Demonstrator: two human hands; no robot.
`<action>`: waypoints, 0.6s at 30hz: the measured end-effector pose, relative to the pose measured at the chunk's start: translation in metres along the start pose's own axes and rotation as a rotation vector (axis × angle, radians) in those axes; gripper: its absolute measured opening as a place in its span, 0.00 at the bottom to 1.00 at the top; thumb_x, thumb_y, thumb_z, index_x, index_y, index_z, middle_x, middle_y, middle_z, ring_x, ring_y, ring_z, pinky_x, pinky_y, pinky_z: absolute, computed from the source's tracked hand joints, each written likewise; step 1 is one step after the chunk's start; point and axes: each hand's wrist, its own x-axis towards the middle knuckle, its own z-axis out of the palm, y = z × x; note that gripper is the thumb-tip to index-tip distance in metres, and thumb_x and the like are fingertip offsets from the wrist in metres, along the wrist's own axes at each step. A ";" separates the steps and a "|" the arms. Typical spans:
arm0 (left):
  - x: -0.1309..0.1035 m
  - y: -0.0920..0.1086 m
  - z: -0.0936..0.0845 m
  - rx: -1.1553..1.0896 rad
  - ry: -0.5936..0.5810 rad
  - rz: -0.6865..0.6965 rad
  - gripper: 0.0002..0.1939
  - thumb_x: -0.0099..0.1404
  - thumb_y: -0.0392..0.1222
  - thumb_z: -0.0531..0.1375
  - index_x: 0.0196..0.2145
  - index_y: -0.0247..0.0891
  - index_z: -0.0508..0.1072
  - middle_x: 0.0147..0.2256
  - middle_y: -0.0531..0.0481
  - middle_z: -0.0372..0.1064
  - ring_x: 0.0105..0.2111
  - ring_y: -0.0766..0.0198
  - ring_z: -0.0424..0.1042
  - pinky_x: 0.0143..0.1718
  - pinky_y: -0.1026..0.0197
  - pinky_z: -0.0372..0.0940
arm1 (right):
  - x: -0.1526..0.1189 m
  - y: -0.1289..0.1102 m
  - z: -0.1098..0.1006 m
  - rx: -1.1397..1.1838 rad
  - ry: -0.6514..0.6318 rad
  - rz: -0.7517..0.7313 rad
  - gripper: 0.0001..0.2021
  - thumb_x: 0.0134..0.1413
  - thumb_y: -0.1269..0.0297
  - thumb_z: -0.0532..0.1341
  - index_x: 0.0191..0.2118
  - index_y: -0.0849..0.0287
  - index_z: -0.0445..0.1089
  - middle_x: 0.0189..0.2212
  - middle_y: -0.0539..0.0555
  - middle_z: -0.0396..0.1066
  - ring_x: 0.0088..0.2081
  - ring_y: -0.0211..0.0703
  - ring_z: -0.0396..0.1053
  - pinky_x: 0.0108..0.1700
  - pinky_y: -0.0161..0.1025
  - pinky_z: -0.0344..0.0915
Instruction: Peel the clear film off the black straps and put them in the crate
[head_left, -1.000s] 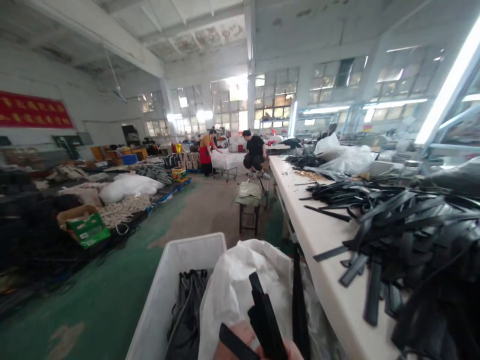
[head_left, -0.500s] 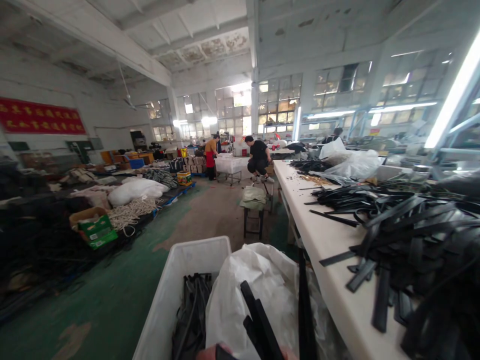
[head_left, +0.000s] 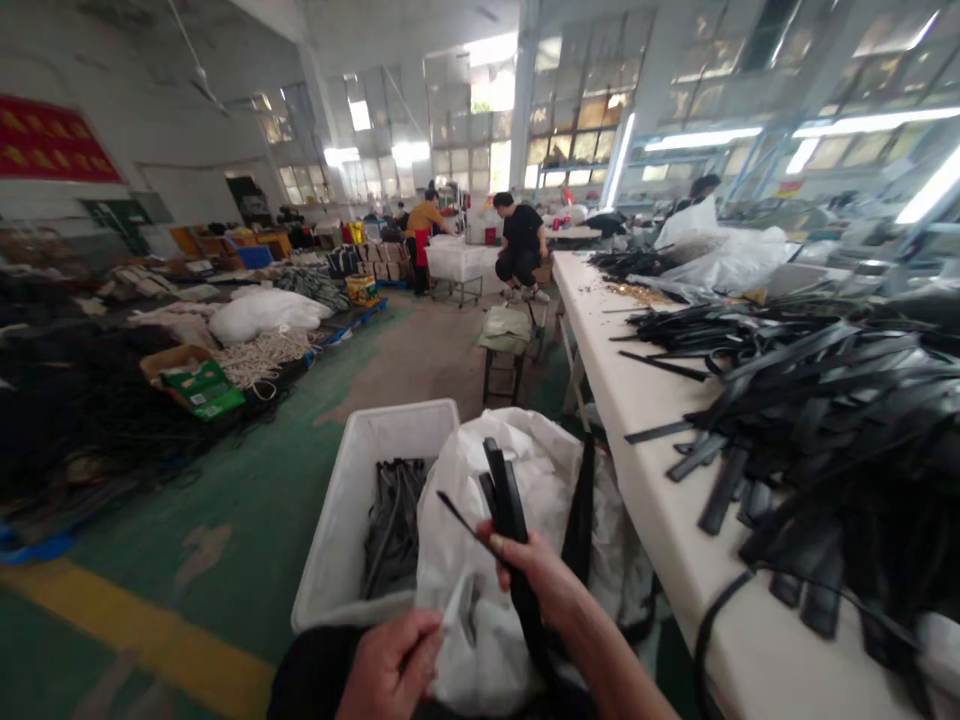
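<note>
My right hand [head_left: 541, 578] grips a bundle of black straps [head_left: 504, 495] that stands up over a white plastic bag [head_left: 480, 520]. My left hand [head_left: 390, 665] pinches the near edge of that bag at the bottom of the view. The bag sits against a white plastic bin [head_left: 352, 500] holding more black straps [head_left: 394, 520]. To my right, a long white table [head_left: 637, 430] carries a large heap of black straps [head_left: 825, 400].
A stool [head_left: 504, 345] with a folded cloth stands in the aisle ahead. Two people work by a cart [head_left: 457, 262] farther back. Piles of rope, bags and boxes [head_left: 195, 385] line the left floor. Plastic bags [head_left: 712, 260] lie at the table's far end.
The view has tilted down. Both my hands have come into sight: the right raised the strap bundle, and the left took hold of the bag's edge.
</note>
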 end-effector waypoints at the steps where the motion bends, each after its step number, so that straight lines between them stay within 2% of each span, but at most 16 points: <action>1: -0.006 0.004 -0.002 0.019 0.054 0.068 0.15 0.65 0.52 0.51 0.38 0.47 0.76 0.23 0.51 0.72 0.22 0.61 0.72 0.30 0.60 0.69 | -0.001 -0.006 0.001 0.017 -0.022 -0.011 0.25 0.41 0.52 0.69 0.44 0.63 0.71 0.21 0.47 0.67 0.17 0.29 0.56 0.18 0.28 0.48; 4: -0.011 0.014 -0.011 0.158 0.157 0.290 0.10 0.65 0.44 0.54 0.38 0.43 0.75 0.28 0.50 0.76 0.27 0.62 0.75 0.32 0.63 0.70 | -0.001 -0.016 0.002 0.064 -0.146 -0.014 0.23 0.42 0.57 0.69 0.46 0.61 0.71 0.37 0.55 0.74 0.18 0.26 0.59 0.19 0.28 0.53; 6: -0.008 0.015 -0.017 0.252 0.186 0.395 0.09 0.65 0.41 0.55 0.39 0.42 0.75 0.32 0.48 0.78 0.31 0.62 0.76 0.35 0.63 0.71 | -0.003 -0.017 0.002 0.101 -0.214 0.009 0.23 0.43 0.59 0.69 0.47 0.61 0.71 0.39 0.56 0.75 0.18 0.26 0.60 0.19 0.28 0.55; 9: -0.002 0.012 -0.027 0.372 0.200 0.419 0.11 0.66 0.39 0.55 0.42 0.41 0.75 0.36 0.47 0.78 0.34 0.62 0.77 0.38 0.63 0.71 | -0.007 -0.014 -0.002 0.154 -0.263 0.042 0.22 0.44 0.58 0.69 0.45 0.64 0.71 0.29 0.54 0.75 0.17 0.27 0.59 0.19 0.28 0.55; 11: -0.001 0.008 -0.032 0.441 0.202 0.410 0.12 0.66 0.38 0.54 0.44 0.40 0.74 0.37 0.47 0.78 0.35 0.63 0.76 0.38 0.64 0.70 | -0.010 -0.010 -0.005 0.176 -0.307 0.056 0.23 0.44 0.58 0.69 0.46 0.65 0.70 0.27 0.54 0.75 0.16 0.27 0.59 0.18 0.27 0.54; 13: -0.002 0.006 -0.035 0.505 0.202 0.423 0.13 0.67 0.38 0.54 0.45 0.40 0.74 0.35 0.48 0.77 0.34 0.64 0.76 0.36 0.64 0.69 | -0.011 -0.005 -0.006 0.177 -0.348 0.055 0.23 0.47 0.58 0.68 0.48 0.64 0.70 0.34 0.58 0.77 0.17 0.26 0.59 0.18 0.27 0.53; 16: -0.006 0.008 -0.034 0.589 0.212 0.465 0.13 0.66 0.37 0.54 0.45 0.42 0.75 0.29 0.50 0.75 0.29 0.65 0.74 0.32 0.65 0.68 | -0.009 0.001 -0.003 0.150 -0.360 0.043 0.20 0.50 0.59 0.66 0.48 0.62 0.70 0.47 0.61 0.73 0.18 0.24 0.60 0.18 0.27 0.54; 18: -0.009 0.011 -0.032 0.607 0.207 0.500 0.13 0.66 0.37 0.54 0.45 0.42 0.75 0.24 0.52 0.72 0.26 0.66 0.71 0.30 0.65 0.66 | -0.005 0.002 0.001 0.133 -0.328 0.046 0.18 0.50 0.60 0.66 0.46 0.62 0.72 0.48 0.61 0.73 0.18 0.24 0.59 0.18 0.27 0.55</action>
